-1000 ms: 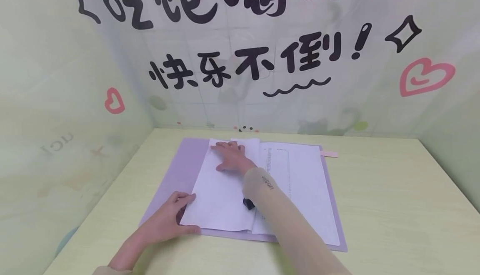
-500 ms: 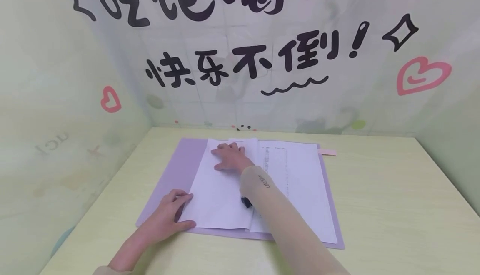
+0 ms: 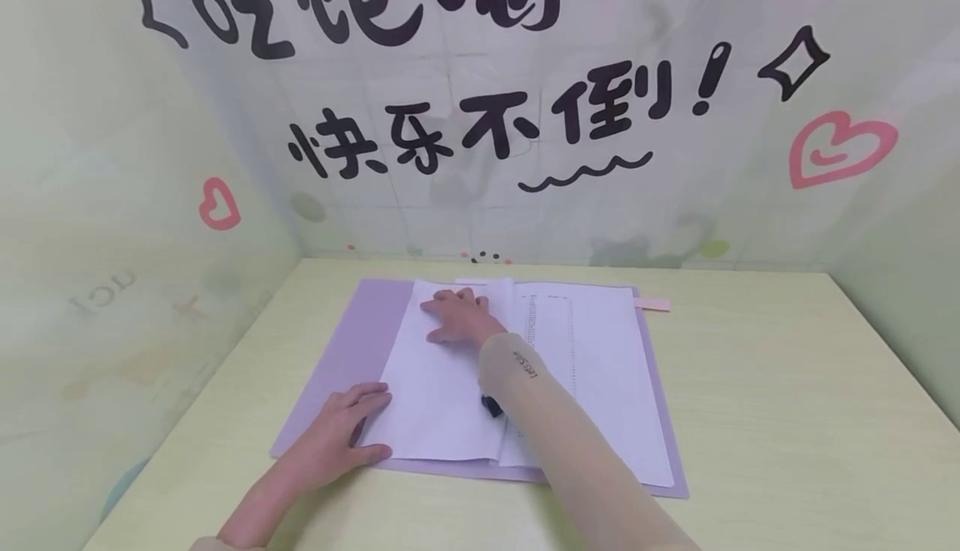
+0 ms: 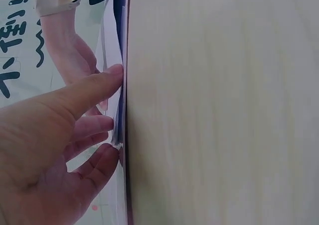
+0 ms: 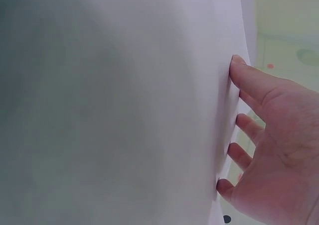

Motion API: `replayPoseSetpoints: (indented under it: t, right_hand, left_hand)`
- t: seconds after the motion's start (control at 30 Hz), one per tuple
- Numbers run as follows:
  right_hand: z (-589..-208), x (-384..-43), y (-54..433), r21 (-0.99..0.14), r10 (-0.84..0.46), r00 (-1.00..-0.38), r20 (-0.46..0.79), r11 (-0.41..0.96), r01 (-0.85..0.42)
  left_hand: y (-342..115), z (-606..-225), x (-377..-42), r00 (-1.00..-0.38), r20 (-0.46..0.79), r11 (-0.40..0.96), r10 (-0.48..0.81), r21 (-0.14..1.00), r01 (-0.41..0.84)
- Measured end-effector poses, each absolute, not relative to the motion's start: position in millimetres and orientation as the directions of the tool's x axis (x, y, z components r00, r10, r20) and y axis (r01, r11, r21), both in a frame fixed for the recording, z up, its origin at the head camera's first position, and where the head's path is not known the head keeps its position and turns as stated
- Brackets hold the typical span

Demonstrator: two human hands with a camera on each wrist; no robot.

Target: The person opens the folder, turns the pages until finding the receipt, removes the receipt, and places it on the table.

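A purple folder [image 3: 347, 334] lies spread on the table, holding white paper. One blank-looking sheet [image 3: 431, 405] is turned over to the left, covering part of the left cover. On the right side lies a page [image 3: 618, 384] with faint print. My right hand [image 3: 461, 318] rests on the upper part of the turned sheet, its fingers spread and fingertips touching the paper in the right wrist view. At the sheet's lower left corner is my left hand [image 3: 341, 430], thumb at the front edge and fingers along the left edge. The left wrist view shows its thumb [image 4: 102, 83] against the paper edges.
A pink tab [image 3: 654, 305] sticks out from the folder's right edge. A black object [image 3: 492, 405] shows beside the right sleeve [image 3: 577, 443]. The pale wooden table [image 3: 787, 401] meets printed walls at the back and both sides.
The head view has shifted slightly. Both hands stay at about the same places on the sheet.
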State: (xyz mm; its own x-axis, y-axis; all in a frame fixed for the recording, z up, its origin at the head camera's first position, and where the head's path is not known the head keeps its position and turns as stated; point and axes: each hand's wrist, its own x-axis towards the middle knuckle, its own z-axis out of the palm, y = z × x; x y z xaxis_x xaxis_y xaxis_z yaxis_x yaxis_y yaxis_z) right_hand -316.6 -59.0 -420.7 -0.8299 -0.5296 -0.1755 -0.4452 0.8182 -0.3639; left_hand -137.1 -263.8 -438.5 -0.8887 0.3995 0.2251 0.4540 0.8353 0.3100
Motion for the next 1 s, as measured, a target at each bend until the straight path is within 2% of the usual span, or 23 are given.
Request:
replayPoseSetpoints:
  t: [0.2, 0.57, 0.8, 1.0]
  right_hand:
    - [-421.1, -316.6, -59.2, -0.365, -0.525, -0.832, -0.177, 0.821, -0.440]
    - [-422.3, -316.7, -59.3, -0.360, -0.524, -0.835, -0.167, 0.821, -0.443]
    - [-421.8, -317.1, -53.4, -0.339, -0.563, -0.812, -0.156, 0.802, -0.492]
    - [-412.6, -321.6, -30.8, -0.472, -0.650, -0.759, -0.026, 0.677, -0.564]
  left_hand:
    - [-262.9, -435.6, -138.3, -0.903, 0.163, 0.849, 0.399, 0.307, 0.430]
    - [-260.0, -432.1, -140.5, -0.899, 0.153, 0.849, 0.409, 0.297, 0.437]
    - [-259.3, -431.7, -141.8, -0.904, 0.148, 0.853, 0.401, 0.299, 0.428]
    - [-261.1, -433.5, -141.7, -0.914, 0.131, 0.859, 0.383, 0.313, 0.405]
